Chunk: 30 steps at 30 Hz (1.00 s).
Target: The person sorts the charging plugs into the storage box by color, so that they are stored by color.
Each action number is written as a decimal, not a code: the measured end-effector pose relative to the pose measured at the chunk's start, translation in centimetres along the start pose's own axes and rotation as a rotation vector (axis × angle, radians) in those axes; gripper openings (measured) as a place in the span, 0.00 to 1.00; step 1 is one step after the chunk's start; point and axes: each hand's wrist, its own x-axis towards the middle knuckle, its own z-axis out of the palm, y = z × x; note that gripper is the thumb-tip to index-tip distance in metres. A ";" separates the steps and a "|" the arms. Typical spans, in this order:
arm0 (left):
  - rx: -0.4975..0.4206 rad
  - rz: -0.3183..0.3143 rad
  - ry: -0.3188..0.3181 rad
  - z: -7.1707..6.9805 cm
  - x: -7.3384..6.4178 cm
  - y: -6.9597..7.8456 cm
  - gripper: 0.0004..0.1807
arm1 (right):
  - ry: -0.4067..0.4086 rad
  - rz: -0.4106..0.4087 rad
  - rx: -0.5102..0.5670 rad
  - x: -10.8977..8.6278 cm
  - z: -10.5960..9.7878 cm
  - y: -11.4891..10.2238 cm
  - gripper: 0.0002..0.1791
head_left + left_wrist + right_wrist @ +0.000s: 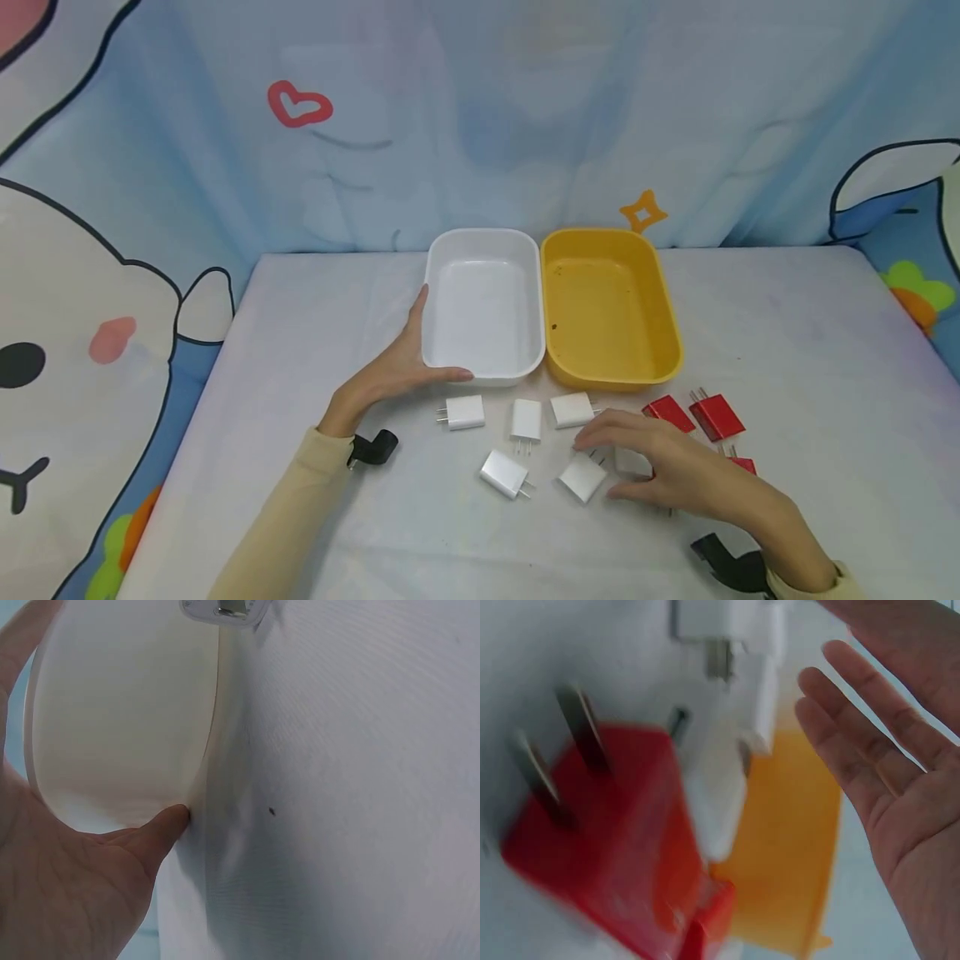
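Note:
My left hand rests at the near left corner of a white plastic tub, thumb along its front and fingers along its left side. In the left wrist view the thumb touches the tub's wall. Over a group of plug-in chargers hovers my right hand, fingers spread loosely and nothing held. A white charger lies close by its fingertips, and another white charger shows partly beneath the hand. Beyond it are red chargers, one partly covered by the hand; a red charger looms large in the right wrist view.
A yellow tub stands right beside the white one. More white chargers lie before the tubs, among them a left one, an upright-lying one and a tilted one. A printed cloth hangs behind the table.

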 end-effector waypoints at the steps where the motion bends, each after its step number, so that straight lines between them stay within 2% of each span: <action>1: 0.001 0.000 -0.002 0.0 0.1 0.0 0.79 | -0.025 0.003 0.001 0.2 0.2 0.1 0.29; 4: 0.005 0.003 -0.007 0.0 0.2 0.0 0.79 | -0.085 0.037 0.004 0.7 0.6 0.2 0.27; 8: 0.007 0.001 -0.010 0.0 0.2 0.1 0.79 | -0.117 0.041 0.007 1.1 1.0 0.5 0.25; 11: 0.005 0.005 -0.009 -0.1 0.2 0.1 0.79 | -0.112 0.029 -0.019 1.3 1.3 0.6 0.24; 18: 0.011 -0.008 -0.007 0.0 0.1 0.2 0.78 | -0.117 0.065 -0.041 1.9 1.7 0.5 0.22; 30: 0.003 -0.019 -0.012 -0.1 0.0 0.1 0.79 | -0.121 0.054 -0.127 2.2 2.1 0.0 0.22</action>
